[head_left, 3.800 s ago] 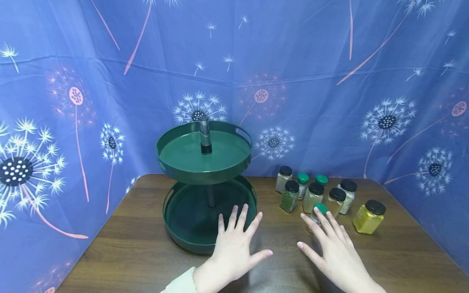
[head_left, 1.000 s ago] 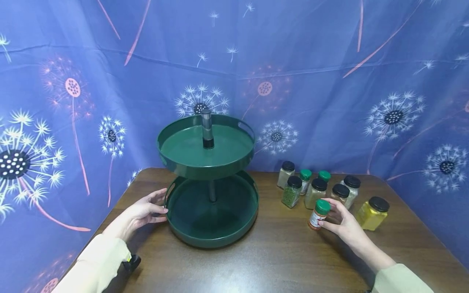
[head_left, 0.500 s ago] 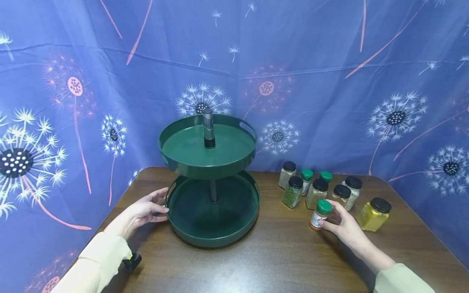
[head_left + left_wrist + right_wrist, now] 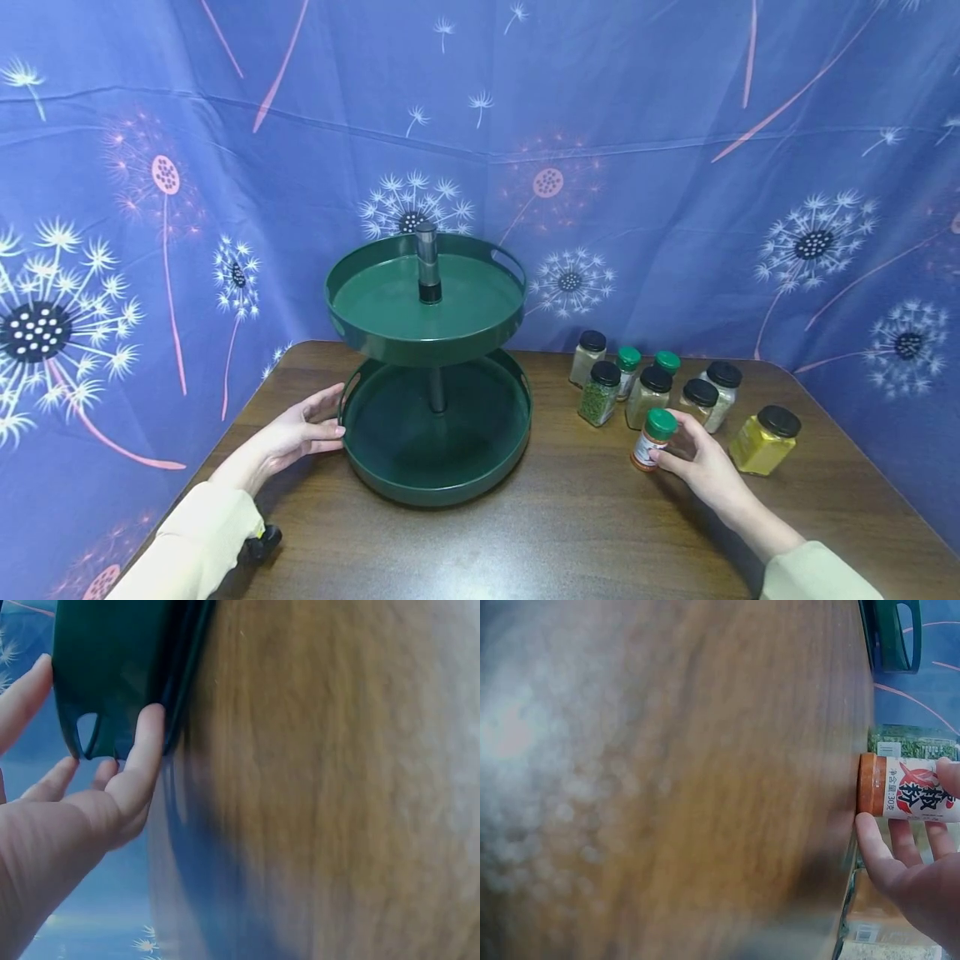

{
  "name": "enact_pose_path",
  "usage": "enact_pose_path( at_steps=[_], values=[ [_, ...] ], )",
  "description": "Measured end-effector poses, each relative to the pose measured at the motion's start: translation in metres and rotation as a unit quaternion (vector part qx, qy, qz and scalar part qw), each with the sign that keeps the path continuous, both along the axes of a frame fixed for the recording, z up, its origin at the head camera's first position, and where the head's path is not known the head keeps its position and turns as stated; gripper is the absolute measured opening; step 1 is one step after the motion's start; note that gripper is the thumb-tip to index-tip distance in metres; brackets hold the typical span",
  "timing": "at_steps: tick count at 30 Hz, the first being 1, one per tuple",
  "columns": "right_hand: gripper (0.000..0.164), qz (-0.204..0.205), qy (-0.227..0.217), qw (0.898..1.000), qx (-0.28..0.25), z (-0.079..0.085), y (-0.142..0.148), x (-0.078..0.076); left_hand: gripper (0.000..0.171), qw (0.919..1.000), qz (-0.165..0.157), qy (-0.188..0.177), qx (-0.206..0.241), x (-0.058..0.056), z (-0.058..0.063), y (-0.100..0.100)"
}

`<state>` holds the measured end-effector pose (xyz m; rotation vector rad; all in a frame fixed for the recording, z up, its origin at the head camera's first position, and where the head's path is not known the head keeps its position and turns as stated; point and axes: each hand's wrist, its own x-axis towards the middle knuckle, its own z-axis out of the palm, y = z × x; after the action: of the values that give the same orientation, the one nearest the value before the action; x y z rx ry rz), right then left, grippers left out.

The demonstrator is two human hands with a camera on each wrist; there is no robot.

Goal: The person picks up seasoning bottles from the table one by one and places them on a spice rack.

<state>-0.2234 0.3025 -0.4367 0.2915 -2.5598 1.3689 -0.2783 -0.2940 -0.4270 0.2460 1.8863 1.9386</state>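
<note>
Blue dandelion-printed cloth (image 4: 637, 92) is being used as a backdrop to a brown, wood-grained table (image 4: 517, 542), where the lower tier (image 4: 442, 493) of a round green stand is being touched along its left side by the spread fingers of the left hand (image 4: 296, 432). Across the table, in front of the grouped jars (image 4: 647, 407), a small green-capped spice bottle (image 4: 648, 443) is being gripped between thumb and fingers of the right hand (image 4: 705, 468); whether its base is being borne by the table cannot be told. Best served, it is judged, is being done by a light, even hold on the bottle's rounded body, with neighbouring jars being left unbumped and the stand being steadied, not pushed. Smooth green walls are being pierced by handle slots, a shiny post (image 4: 427, 260) is being ringed by the upper tier (image 4: 442, 348), and orange-red contents are being shown beside the bottle's white label (image 4: 911, 787).
</note>
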Motion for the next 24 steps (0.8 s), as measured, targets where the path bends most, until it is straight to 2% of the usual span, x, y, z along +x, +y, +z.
enact_pose_path(
  at_steps=[14, 18, 24],
  values=[
    [0.056, -0.001, 0.013, 1.000, 0.024, 0.001, -0.005, 0.000, 0.085, 0.9964, -0.025, 0.076, -0.028, -0.005, -0.012, -0.007],
    [0.058, -0.003, 0.016, 1.000, 0.027, 0.006, -0.008, 0.001, 0.085, 0.9957, -0.027, 0.085, -0.025, -0.006, -0.015, -0.008],
    [0.059, 0.009, 0.018, 1.000, -0.002, 0.012, -0.013, 0.002, 0.084, 0.9949, -0.030, 0.093, -0.026, -0.006, -0.018, -0.009]
  ],
)
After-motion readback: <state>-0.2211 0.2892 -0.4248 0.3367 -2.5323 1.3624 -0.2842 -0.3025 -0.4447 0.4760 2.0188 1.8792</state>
